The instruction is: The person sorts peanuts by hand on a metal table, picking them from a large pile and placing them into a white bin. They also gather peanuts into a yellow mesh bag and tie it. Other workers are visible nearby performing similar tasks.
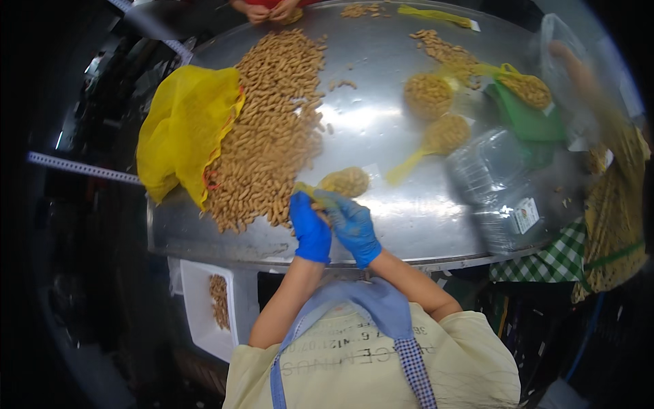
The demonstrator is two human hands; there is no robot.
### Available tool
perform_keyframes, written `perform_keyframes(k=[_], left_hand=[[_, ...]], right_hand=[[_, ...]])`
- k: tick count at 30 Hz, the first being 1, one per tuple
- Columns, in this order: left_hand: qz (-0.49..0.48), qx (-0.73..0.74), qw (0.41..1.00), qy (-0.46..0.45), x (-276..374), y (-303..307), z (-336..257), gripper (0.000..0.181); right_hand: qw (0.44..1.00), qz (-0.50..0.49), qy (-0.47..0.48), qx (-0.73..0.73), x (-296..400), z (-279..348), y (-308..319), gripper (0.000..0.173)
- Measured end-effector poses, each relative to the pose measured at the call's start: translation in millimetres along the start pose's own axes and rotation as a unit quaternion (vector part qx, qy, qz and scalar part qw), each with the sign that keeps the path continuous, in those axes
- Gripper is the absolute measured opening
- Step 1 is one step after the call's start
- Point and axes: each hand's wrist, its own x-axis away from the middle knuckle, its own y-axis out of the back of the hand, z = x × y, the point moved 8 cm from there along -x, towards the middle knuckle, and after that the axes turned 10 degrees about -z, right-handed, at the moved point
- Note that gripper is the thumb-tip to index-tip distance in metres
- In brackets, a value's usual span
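My left hand (310, 227), in a blue glove, grips yellow netting (305, 189) at the near edge of the peanut heap. Against it, my right hand (355, 225), gloved in a paler blue, has its fingers closed on the same netting. A few peanuts (323, 212) show between the two hands. Just beyond my right fingers lies a mesh bag filled with peanuts (346, 181), a white tag beside it; whether the held netting is its neck I cannot tell. Unshelled peanuts (271, 138) spread in a long heap to the left and ahead.
A large yellow mesh sack (186, 133) lies at the left of the metal table (368, 138). Filled net bags (428, 95) and transparent plastic packaging (490, 163) are on the right. A blurred co-worker's arm (577, 71) reaches in there; another person's hands (271, 11) work opposite. A white bin (204, 307) stands below left.
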Motion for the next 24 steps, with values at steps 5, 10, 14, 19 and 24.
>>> perform_keyframes(k=[5, 10, 14, 19, 24], left_hand=[[-0.036, -0.074, 0.994, 0.065, 2.0, -11.2, 0.1, 0.032], [-0.008, -0.196, 0.975, 0.103, -18.3, -8.0, -2.9, 0.031], [0.090, -0.255, 0.948, 0.168, -5.3, -27.3, -5.5, 0.033], [0.218, -0.378, 0.886, 0.160, 35.1, -64.6, -24.5, 0.039], [0.370, -0.629, 0.656, -0.193, 78.9, -117.3, -57.5, 0.058]], right_hand=[[0.997, -0.046, 0.001, 0.059, -6.1, -1.8, 9.0, 0.027], [0.993, -0.083, -0.085, 0.021, -13.9, -23.0, 15.9, 0.026], [0.985, -0.111, -0.120, 0.059, -24.3, -6.3, 34.8, 0.025], [0.995, -0.080, -0.039, 0.047, -45.3, 44.6, 31.8, 0.024], [0.996, -0.079, 0.025, 0.010, -52.5, 94.1, 20.1, 0.021]])
